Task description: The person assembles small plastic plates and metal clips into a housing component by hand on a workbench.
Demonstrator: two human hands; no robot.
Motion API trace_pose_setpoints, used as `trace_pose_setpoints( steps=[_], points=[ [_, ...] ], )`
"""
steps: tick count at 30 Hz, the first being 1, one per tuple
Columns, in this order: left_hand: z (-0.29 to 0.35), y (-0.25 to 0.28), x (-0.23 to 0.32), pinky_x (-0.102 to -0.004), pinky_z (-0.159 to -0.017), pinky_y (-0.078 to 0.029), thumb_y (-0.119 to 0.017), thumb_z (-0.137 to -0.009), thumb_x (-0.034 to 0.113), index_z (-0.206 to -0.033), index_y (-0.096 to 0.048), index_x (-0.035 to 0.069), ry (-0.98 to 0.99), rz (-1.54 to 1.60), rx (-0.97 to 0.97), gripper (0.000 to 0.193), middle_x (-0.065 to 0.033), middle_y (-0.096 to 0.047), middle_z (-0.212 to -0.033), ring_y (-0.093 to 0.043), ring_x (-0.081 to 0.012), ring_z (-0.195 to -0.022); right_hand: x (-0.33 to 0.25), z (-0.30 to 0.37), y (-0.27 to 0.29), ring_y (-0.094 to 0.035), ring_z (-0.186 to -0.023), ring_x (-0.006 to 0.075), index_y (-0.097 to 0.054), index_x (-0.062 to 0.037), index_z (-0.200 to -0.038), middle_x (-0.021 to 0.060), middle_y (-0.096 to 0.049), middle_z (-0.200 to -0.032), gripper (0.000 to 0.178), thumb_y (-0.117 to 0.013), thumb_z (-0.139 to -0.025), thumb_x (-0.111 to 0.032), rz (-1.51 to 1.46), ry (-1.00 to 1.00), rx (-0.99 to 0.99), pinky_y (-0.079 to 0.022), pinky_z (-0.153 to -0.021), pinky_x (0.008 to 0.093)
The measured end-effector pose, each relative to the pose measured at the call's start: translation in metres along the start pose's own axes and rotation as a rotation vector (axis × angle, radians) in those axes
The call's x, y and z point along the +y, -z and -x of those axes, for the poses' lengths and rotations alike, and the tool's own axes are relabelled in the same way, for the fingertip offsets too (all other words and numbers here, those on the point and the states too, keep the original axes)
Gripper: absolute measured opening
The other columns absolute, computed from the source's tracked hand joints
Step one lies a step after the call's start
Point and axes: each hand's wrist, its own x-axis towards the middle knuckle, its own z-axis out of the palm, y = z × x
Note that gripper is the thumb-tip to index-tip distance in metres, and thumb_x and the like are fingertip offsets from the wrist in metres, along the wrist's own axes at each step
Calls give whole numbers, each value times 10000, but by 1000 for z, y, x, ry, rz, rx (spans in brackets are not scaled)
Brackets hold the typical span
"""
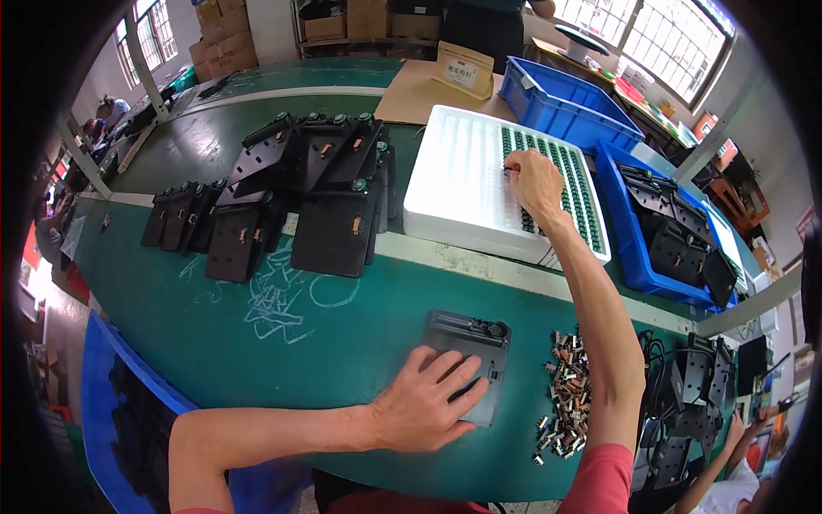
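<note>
My left hand (431, 401) lies with fingers spread on a dark grey plastic housing (471, 330), which rests flat on the green table. The housing's upper end has a round fitting at its corner, and a small rectangular slot shows near its right edge. My right hand (539, 186) reaches over a white foam tray (454, 171) with its fingers pinched together. A small dark bit shows at the fingertips, too small to name. Rows of small dark green round parts (575, 184) fill the tray's right portion, while the grooves to the left are bare.
Black housings (334, 231) stand stacked at the left back. A heap of small metal-and-brown switch-like pieces (567, 394) lies beside my right forearm. Blue crates (629, 248) with black parts stand right and lower left. A blue bin (569, 103) and paper pouch (465, 68) stand behind the tray.
</note>
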Motion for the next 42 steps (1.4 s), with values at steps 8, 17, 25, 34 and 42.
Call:
trace_pose_setpoints(
  steps=[8, 17, 25, 34, 42],
  points=[
    [-3, 0, -1, -480, -864, -394, -738, -728, 381, -1139, -629, 29, 0, 30, -6, 553, -177, -525, -1226, -493, -314, -1099, -1, -23, -8, -673, -841, 326, -709, -92, -817, 114, -697, -887, 119, -643, -736, -35, 120, 15, -51, -531, -715, 442],
    [-1, 1, 0, -473, -869, -386, -746, -720, 375, -1151, -622, 43, 14, 49, -6, 558, -179, -530, -1235, -509, -310, -1084, 5, -25, -2, -685, -836, 363, -707, -95, -799, 156, -707, -861, 102, -636, -736, -60, -48, -101, -121, -534, -717, 469],
    [-2, 0, 0, -476, -862, -390, -739, -726, 375, -1138, -624, 26, 9, 45, 2, 551, -180, -525, -1225, -495, -315, -1091, 12, -23, 3, -677, -881, 354, -702, -108, -849, 132, -706, -920, 124, -645, -747, -66, -90, -24, -139, -532, -737, 461],
    [-2, 0, 1, -469, -888, -379, -759, -703, 372, -1173, -619, 62, 29, 48, -17, 580, -170, -536, -1254, -517, -306, -1091, 5, -24, -10, -660, -865, 335, -669, -88, -838, 112, -682, -910, 94, -625, -762, -57, 170, 70, -40, -510, -707, 463],
    [-3, 0, 0, -468, -851, -393, -739, -729, 372, -1131, -626, 26, 11, 50, 5, 542, -177, -527, -1220, -498, -310, -1086, 19, -33, -1, -682, -914, 312, -740, -147, -840, 93, -724, -921, 137, -740, -703, -143, -164, -211, -243, -522, -790, 433]
  ],
)
